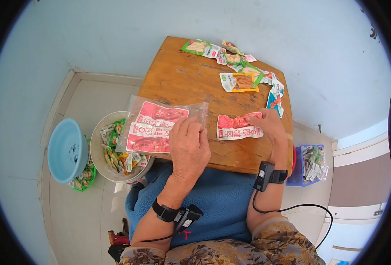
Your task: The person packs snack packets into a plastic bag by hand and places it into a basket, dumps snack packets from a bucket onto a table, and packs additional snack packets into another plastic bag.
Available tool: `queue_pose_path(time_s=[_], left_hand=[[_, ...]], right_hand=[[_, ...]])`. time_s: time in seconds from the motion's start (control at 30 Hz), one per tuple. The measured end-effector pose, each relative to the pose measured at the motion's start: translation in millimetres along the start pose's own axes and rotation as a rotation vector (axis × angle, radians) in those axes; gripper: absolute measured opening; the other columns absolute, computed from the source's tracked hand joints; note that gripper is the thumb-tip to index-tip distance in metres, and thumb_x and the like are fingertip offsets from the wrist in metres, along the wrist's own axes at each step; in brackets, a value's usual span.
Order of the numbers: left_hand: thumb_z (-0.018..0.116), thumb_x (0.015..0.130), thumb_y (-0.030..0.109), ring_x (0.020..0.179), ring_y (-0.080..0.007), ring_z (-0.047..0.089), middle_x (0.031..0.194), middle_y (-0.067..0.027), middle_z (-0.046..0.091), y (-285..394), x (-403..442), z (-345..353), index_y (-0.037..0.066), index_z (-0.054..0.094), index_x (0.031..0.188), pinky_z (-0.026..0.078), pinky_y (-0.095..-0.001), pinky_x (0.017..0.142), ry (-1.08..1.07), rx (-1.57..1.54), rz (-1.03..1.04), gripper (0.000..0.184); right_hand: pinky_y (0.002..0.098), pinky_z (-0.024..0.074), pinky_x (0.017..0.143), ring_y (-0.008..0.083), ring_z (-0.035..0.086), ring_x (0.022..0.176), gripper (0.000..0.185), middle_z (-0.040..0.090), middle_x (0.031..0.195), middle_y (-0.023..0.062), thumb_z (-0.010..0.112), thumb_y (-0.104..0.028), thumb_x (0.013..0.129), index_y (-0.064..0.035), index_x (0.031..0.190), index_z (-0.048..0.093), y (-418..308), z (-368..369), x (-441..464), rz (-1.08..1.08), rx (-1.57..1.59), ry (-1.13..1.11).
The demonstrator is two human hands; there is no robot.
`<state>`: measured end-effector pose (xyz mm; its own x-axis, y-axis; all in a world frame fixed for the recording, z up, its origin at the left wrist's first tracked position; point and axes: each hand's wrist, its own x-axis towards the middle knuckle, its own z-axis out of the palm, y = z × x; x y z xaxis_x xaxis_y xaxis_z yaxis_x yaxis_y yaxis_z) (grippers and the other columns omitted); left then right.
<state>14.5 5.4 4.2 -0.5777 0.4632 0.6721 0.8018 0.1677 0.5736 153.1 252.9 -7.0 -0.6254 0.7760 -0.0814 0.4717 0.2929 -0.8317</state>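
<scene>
A clear plastic bag (198, 108) lies at the table's front left, with two red-and-white snack packets (149, 138) inside it, one overlapping the other. My left hand (190, 143) is closed at the bag's right side, its fingers curled down onto the plastic; the fingertips are partly hidden. To the right, another red-and-white snack packet (231, 128) is pinched at its right end by my right hand (271, 127), thumb on top. This packet is apart from the bag, low over or on the wood.
The wooden table (182, 79) carries several snack packets (244, 82) along its far and right edges. On the left floor stand a white bucket (99, 164) of packets and a light-blue basin (65, 150). A blue-purple bin (298, 170) of packets is at right. A cable (310, 206) trails from my right wrist.
</scene>
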Motion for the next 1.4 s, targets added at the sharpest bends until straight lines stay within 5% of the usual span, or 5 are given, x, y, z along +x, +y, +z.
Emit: queue_pose_path(time_s=[0.2, 0.5, 0.93, 1.23, 1.4], left_hand=[[0.067, 0.077, -0.002, 0.102, -0.0401, 0.059, 0.103, -0.0184, 0.064, 0, 2, 1, 0.001, 0.056, 0.088, 0.047, -0.047, 0.09, -0.005, -0.04, -0.013, 0.015], [0.066, 0.08, -0.002, 0.106, -0.0414, 0.06, 0.104, -0.0188, 0.065, 2, 4, 2, 0.001, 0.057, 0.09, 0.047, -0.0472, 0.092, 0.067, -0.043, 0.022, 0.014], [0.065, 0.083, -0.001, 0.108, -0.0413, 0.06, 0.107, -0.0179, 0.066, 2, 4, 3, 0.001, 0.057, 0.093, 0.047, -0.0475, 0.093, 0.058, -0.091, 0.038, 0.012], [0.064, 0.084, -0.001, 0.111, -0.0425, 0.059, 0.109, -0.0189, 0.065, 2, 5, -1, 0.0, 0.058, 0.095, 0.047, -0.0486, 0.095, 0.046, -0.116, 0.057, 0.012], [0.064, 0.084, 0.0, 0.111, -0.0421, 0.058, 0.11, -0.0187, 0.064, 2, 5, 0, 0.0, 0.057, 0.095, 0.046, -0.0491, 0.095, 0.047, -0.096, 0.068, 0.013]], right_hand=[[0.0176, 0.0327, 0.047, -0.0001, 0.047, 0.054, 0.018, 0.061, 0.067, -0.0056, 0.067, -0.022, 0.092, -0.0081, 0.081, 0.068, -37, -12, -37, -0.004, 0.484, -0.179], [0.0166, 0.0342, 0.045, -0.0006, 0.048, 0.052, 0.021, 0.06, 0.067, -0.0073, 0.063, -0.028, 0.096, -0.0101, 0.086, 0.065, -58, 7, -48, -0.059, 0.536, -0.395], [0.0188, 0.0397, 0.044, 0.0035, 0.054, 0.052, 0.022, 0.063, 0.071, -0.0033, 0.057, -0.031, 0.1, -0.0092, 0.096, 0.062, -62, 85, -33, 0.04, 0.823, -0.338], [0.0222, 0.048, 0.053, 0.0071, 0.06, 0.067, 0.021, 0.066, 0.084, -0.0002, 0.052, -0.027, 0.103, -0.0088, 0.102, 0.063, -86, 104, -35, 0.14, 0.996, -0.264], [0.0226, 0.0527, 0.069, 0.0068, 0.063, 0.081, 0.019, 0.067, 0.094, 0.0001, 0.053, -0.022, 0.102, -0.0079, 0.108, 0.063, -70, 124, -34, 0.028, 0.984, -0.405]])
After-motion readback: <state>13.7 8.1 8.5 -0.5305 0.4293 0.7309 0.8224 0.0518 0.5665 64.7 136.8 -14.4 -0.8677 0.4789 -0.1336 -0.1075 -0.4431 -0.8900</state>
